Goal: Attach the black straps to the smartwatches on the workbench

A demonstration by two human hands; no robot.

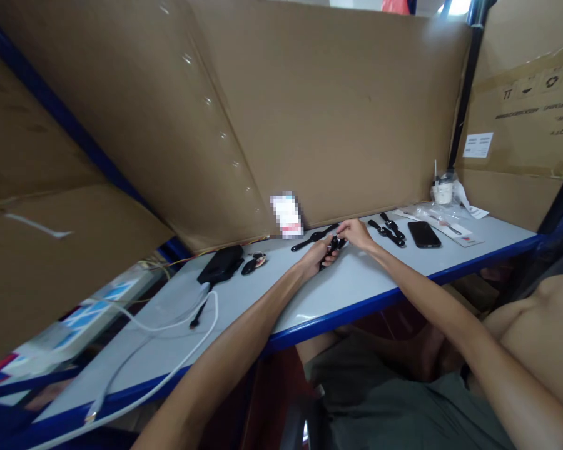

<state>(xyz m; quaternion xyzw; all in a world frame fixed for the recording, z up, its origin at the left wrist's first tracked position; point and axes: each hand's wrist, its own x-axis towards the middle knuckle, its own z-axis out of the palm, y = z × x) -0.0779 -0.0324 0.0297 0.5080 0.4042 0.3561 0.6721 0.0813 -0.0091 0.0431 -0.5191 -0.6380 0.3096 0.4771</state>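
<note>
Near the table's back, my left hand (317, 255) is closed around a black smartwatch (334, 246), with part of its dark strap showing between the fingers. My right hand (355, 234) meets it from the right, thumb and fingertips pinched together at the watch's upper end. Exactly which part they grip is too small to make out. Just behind my left hand, another black watch (316, 237) lies stretched flat. To the right of my hands rest two more black watches (388, 233) with their straps extended, side by side.
A lit phone (288, 215) leans on the cardboard wall (347, 125). A dark phone (424, 234), plastic packets (438, 220) and a cup (443, 190) stand right. Left are a black case (221, 265), small round discs (254, 263), white cable (214, 312) and power strip (101, 306).
</note>
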